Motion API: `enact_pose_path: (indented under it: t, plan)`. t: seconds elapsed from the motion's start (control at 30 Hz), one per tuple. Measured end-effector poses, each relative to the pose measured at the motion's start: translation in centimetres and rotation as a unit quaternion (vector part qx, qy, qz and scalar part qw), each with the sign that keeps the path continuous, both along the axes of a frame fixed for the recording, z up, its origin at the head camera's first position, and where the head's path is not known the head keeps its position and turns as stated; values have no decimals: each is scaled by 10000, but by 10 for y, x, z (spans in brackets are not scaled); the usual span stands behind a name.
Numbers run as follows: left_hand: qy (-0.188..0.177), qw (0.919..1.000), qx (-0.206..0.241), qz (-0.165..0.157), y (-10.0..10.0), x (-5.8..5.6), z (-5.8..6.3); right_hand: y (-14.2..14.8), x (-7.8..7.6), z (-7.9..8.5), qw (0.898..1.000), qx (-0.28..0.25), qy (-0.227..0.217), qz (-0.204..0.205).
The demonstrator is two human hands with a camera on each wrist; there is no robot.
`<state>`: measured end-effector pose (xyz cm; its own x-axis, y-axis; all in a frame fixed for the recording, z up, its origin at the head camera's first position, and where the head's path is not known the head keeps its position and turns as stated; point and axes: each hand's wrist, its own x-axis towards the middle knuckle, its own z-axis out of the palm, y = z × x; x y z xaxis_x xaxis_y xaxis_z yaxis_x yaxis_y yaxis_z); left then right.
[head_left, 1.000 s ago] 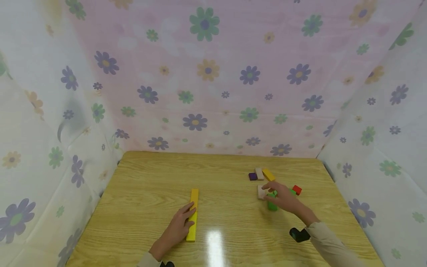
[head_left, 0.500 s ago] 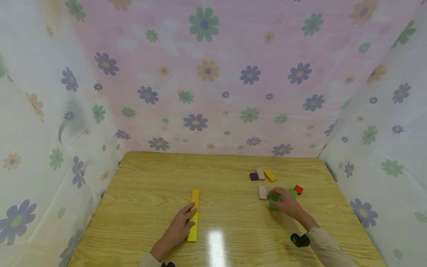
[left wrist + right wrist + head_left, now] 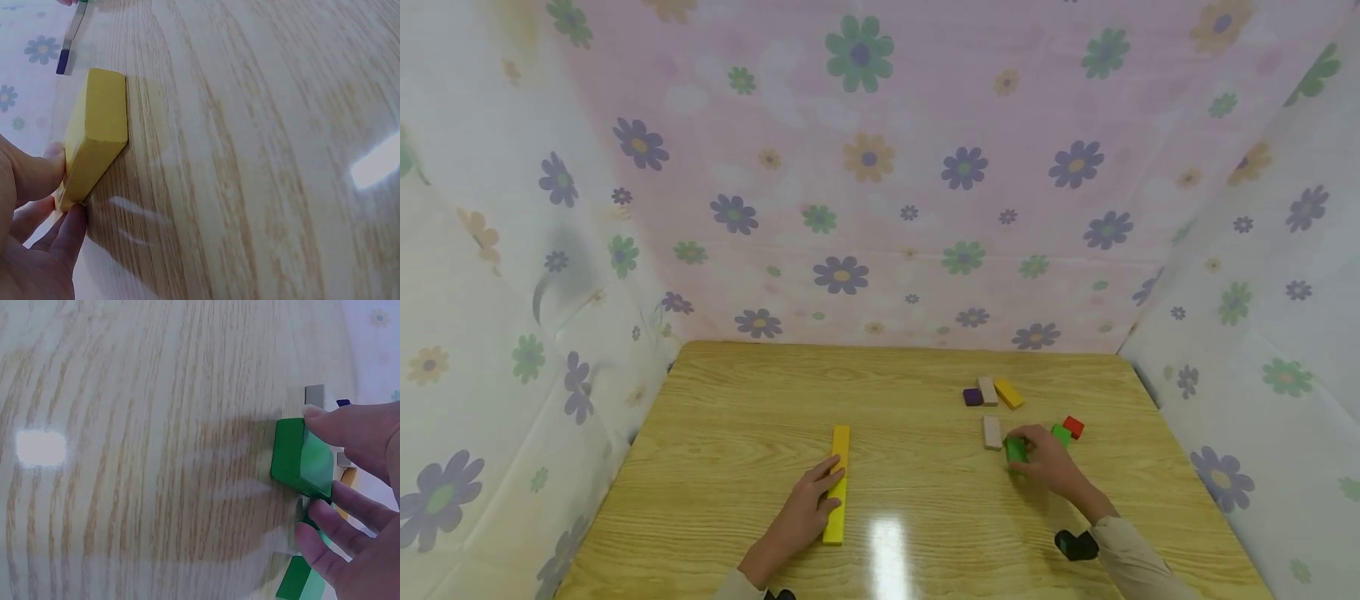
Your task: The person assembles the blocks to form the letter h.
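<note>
The green block (image 3: 1016,451) is pinched by the right hand (image 3: 1051,463), well to the right of the yellow row (image 3: 841,490). That row (long axis running near to far) is held by the left hand (image 3: 803,508).

On the bench (image 3: 737,408), a row of blocks (image 3: 835,520) lay under the left hand (image 3: 805,507) and scattered blocks surrounded the right hand (image 3: 1051,464).
The row ran from near to far along the left hand's right side, its fingers across it. Well apart, the right hand held one block (image 3: 1017,451) at its fingertips; just left of those was a neighbouring block (image 3: 992,432). Beyond the right hand and leftward lay a middle block (image 3: 987,391), between a left-end block (image 3: 973,397) and a right-end block (image 3: 1009,393). Beyond the right hand's back, rightward, lay a nearer block (image 3: 1062,434), then a farther block (image 3: 1073,427). Cloth (image 3: 865,217) hung behind the bench, beyond both hands.
</note>
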<state>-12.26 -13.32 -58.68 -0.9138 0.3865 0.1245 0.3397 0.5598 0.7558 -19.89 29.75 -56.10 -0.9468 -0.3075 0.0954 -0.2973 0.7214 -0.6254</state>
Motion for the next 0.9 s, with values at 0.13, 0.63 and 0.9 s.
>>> enact_pose_path:
  t: [0.13, 0.63, 0.9]
  plan:
    - [63, 10000, 4, -21, 2, -1, 2, 5, 2, -2, 9999, 38, -167, 26]
    - [-144, 9999, -53, 9, 0, 2, -1, 9, 12, -15, 9967, -517, -535, -319]
    - [-152, 9999, -42, 10, 0, 0, -1, 6, 15, -10, 9959, -534, -524, -509]
